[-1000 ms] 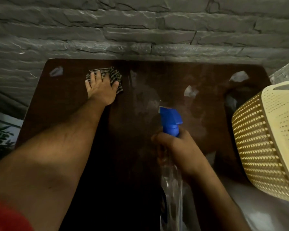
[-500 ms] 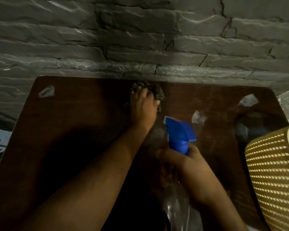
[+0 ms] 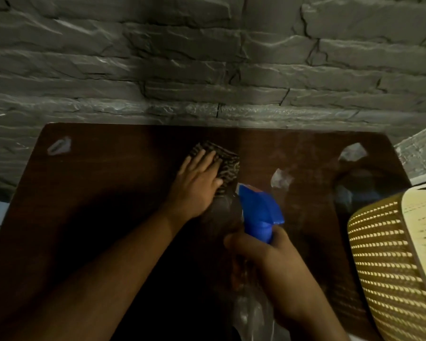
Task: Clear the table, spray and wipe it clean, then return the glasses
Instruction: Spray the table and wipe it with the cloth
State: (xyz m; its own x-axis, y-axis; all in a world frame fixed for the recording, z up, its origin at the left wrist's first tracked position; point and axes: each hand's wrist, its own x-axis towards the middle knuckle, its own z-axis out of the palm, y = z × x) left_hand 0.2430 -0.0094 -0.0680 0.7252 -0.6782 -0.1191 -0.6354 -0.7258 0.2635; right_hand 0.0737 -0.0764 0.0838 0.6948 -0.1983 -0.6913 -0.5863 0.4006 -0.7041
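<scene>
Left hand [image 3: 197, 183] flat, fingers straight, pressing the patterned cloth [image 3: 221, 163] onto the dark wooden table [image 3: 103, 183]; cloth sticks out beyond the fingertips, toward the stone wall [image 3: 207, 70]. Right hand [image 3: 263, 264], just beside that wrist, curled tight around the clear spray bottle [image 3: 253, 313], blue trigger head [image 3: 258, 212] above the knuckles. Woven basket [image 3: 389, 262] further right

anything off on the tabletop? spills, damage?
No spill or damage stands out. The pale patches on the table, such as one near the far-left corner, look like glare, though I can't be sure. The left hand presses the cloth flat; the right hand grips the spray bottle.
</scene>
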